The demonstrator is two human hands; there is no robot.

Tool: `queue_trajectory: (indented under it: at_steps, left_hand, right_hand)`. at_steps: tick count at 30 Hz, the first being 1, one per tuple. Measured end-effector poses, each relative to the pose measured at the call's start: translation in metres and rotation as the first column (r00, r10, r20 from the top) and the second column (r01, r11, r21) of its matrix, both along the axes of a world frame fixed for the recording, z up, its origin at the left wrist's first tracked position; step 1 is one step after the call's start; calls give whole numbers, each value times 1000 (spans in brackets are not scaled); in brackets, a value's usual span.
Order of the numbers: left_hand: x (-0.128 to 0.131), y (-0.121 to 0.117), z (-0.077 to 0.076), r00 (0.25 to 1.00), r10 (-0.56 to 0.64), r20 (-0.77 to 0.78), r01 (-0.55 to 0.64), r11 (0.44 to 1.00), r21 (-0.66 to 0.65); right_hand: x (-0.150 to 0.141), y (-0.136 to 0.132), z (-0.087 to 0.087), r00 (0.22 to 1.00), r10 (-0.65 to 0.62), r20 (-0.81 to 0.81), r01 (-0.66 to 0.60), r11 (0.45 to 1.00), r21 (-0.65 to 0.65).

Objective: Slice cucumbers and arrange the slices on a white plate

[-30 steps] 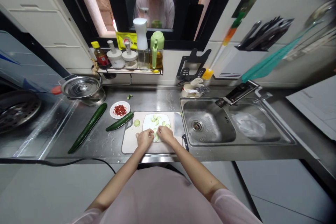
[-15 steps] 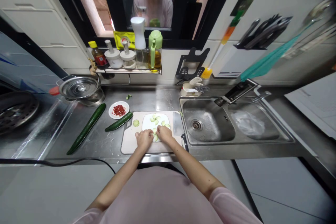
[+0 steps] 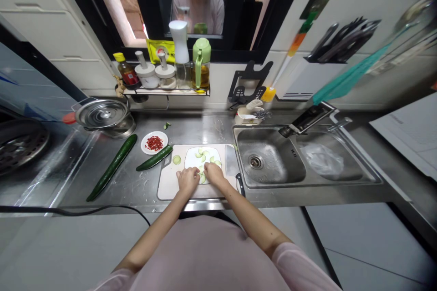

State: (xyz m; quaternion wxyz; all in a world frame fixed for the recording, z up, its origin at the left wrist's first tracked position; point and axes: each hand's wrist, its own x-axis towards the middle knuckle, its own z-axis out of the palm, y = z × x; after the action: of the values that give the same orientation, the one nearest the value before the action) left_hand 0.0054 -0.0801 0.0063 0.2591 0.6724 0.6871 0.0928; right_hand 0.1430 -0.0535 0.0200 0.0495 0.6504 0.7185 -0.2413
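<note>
A white plate (image 3: 191, 159) rests on the cutting board (image 3: 167, 188), with thin pale-green cucumber slices (image 3: 202, 154) laid on it in curved clusters. At the plate's near left edge, my left hand (image 3: 188, 179) has its fingertips drawn together by a cluster of slices. My right hand (image 3: 214, 173) meets the same cluster from the right, thumb and fingers pinched. Each hand seems to pinch a cucumber slice, though the fingers partly cover it. A round cucumber slice (image 3: 176, 159) lies on the board, left of the plate. The knife (image 3: 233, 163) lies along the board's right side.
A cut cucumber (image 3: 154, 158) and a whole cucumber (image 3: 112, 167) lie to the left, near a small dish (image 3: 165, 146) of chopped red pieces. A lidded pot (image 3: 118, 125) stands farther back. The double sink (image 3: 273, 177) is at right, and a condiment rack (image 3: 167, 92) hangs behind.
</note>
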Motion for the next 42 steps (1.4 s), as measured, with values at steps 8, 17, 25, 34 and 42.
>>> queue_trajectory:
  at_steps: [8,17,25,34,42]
  left_hand:
    - [-1,-6,0,999,26,-39,-23,996,82]
    - [-5,0,-2,1000,10,-26,-7,994,108]
    - [4,6,-3,998,-19,-68,23,998,62]
    - [7,7,-7,997,-9,-78,12,999,41]
    - [5,7,-9,999,-2,-52,4,999,32]
  right_hand:
    - [7,-3,1,999,-29,34,26,997,68]
    - [35,-18,11,981,-195,19,192,976,98]
    - [18,-26,8,982,-179,58,174,982,80]
    - [8,-34,8,990,-138,37,133,986,103]
    - [-1,-42,5,992,-122,32,121,992,45]
